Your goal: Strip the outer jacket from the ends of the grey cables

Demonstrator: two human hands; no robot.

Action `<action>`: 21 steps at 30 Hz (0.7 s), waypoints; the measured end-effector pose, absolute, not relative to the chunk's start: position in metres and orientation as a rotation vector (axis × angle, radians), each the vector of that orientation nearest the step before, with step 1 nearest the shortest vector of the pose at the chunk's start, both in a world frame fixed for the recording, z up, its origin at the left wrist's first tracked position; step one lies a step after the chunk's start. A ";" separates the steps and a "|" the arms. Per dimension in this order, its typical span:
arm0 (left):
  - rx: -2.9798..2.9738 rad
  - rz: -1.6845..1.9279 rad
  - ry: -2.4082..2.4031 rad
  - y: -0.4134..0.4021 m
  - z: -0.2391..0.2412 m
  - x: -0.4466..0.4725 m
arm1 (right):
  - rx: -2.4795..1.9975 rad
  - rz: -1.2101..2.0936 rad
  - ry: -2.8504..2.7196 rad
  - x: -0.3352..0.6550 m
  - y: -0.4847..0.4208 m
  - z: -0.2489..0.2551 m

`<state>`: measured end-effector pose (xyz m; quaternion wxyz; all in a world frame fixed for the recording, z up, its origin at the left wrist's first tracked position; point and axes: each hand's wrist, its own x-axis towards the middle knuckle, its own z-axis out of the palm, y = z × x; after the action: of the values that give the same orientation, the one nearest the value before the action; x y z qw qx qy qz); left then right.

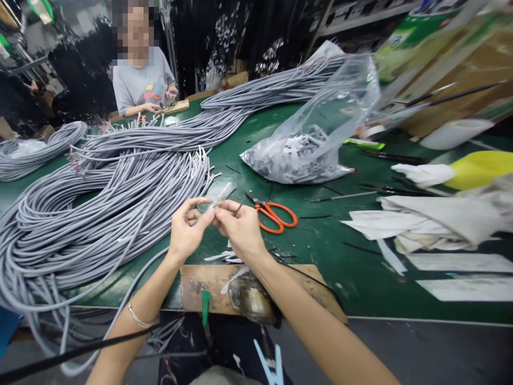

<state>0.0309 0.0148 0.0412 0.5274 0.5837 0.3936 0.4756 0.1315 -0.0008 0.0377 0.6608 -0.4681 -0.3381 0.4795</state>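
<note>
My left hand (188, 227) and my right hand (240, 224) meet above the table, their fingertips pinched together. Between them is a small whitish, see-through strip (223, 193) that points up and away; the fingers partly hide it. Just right of my right hand lie scissors with orange handles (276, 216). A large coil of grey cables (100, 214) spreads to the left, its stripped white ends close to my left hand. Under my wrists, a wooden board (200, 283) at the table edge carries a dark, worn metal piece (256, 299) and a green lever (206, 307).
A clear plastic bag (296, 158) of small white-grey pieces stands beyond the scissors. Cloths (441, 219), white strips (457, 262) and a yellow object (484, 168) lie on the right of the green table (316, 240). Across it, a person (144, 83) handles something small. More cables (272, 85) stretch back.
</note>
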 end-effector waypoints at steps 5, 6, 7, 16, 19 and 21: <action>1.224 1.195 0.991 0.015 0.042 0.035 | -1.100 0.943 -0.899 0.127 -0.008 0.040; 1.223 1.191 1.009 0.015 0.042 0.035 | -1.133 0.892 -0.919 0.127 -0.009 0.040; 1.235 1.184 1.021 0.015 0.042 0.035 | -1.161 0.849 -0.936 0.127 -0.010 0.040; 1.153 1.059 1.040 0.017 0.033 0.037 | -1.120 0.840 -1.073 0.130 -0.009 0.031; 0.994 1.061 1.080 0.019 0.037 0.038 | -1.012 0.951 -1.102 0.131 -0.008 0.032; 0.884 1.077 1.107 0.021 0.040 0.038 | -0.944 1.001 -1.124 0.131 -0.008 0.033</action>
<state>0.0375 0.0207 0.0398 0.6297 0.3860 0.4831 0.4702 0.1309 -0.0079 0.0327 0.6306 -0.4122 -0.4910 0.4374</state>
